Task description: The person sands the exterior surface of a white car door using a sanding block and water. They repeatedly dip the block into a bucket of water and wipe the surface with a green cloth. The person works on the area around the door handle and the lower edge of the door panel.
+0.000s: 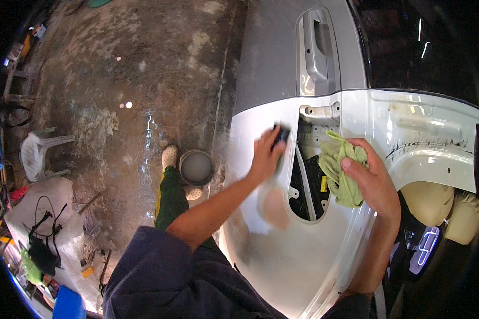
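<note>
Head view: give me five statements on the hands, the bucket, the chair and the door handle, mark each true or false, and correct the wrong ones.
1. The right hand holds a green cloth. True.
2. The left hand holds a white cup. False: it holds a dark block, blurred in the picture.
3. A round bucket stands on the floor beside a beige clog. True.
4. The white chair is at the picture's right. False: it is at the left.
5. The door handle is on a grey panel. True.
</note>
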The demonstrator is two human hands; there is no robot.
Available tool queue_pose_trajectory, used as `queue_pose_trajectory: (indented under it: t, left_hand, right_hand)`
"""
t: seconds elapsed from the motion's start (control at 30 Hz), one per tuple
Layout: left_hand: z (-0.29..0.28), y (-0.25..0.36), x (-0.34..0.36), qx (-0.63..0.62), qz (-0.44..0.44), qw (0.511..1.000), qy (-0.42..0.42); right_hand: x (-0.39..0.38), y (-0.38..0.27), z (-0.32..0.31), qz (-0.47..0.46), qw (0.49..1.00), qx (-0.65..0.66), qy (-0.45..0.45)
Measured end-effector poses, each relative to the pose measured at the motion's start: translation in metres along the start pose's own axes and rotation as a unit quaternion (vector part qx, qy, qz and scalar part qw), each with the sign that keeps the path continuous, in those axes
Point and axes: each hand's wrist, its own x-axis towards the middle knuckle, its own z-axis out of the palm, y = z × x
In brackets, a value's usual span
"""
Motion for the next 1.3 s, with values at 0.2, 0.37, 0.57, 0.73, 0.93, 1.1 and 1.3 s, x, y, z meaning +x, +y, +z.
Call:
queue_pose_trajectory:
  t: [0.2, 0.37, 0.57, 0.73, 0.93, 1.1, 1.3]
  left_hand:
    - [-0.008, 0.011, -0.093, 0.026, -0.020, 0.998, -0.048]
    - [-0.012, 0.012, 0.029, 0.048, 0.018, 0.999, 0.014]
    - [-0.007, 0.032, -0.120, 0.023, -0.082, 0.993, -0.079]
    - [-0.005, 0.007, 0.018, 0.052, 0.019, 0.998, 0.017]
    - [0.006, 0.047, -0.083, 0.034, -0.060, 0.997, -0.045]
    - [0.004, 0.040, 0.007, 0.004, -0.028, 1.000, 0.011]
    - [0.014, 0.046, -0.027, 0.012, -0.024, 1.000, -0.006]
  right_hand:
    - [-0.001, -0.001, 0.001, -0.003, 1.000, -0.023, -0.004]
    - [-0.002, 0.001, 0.002, -0.004, 1.000, -0.009, 0.000]
    - [-0.001, 0.007, -0.001, -0.007, 1.000, -0.022, 0.003]
    - [0.000, -0.003, 0.002, -0.018, 0.999, -0.027, -0.001]
    - [-0.001, 0.006, -0.002, 0.003, 0.999, -0.030, 0.009]
    - [-0.001, 0.000, 0.000, -0.022, 0.999, -0.035, -0.002]
    - [-0.002, 0.004, -0.001, 0.002, 1.000, 0.000, 0.001]
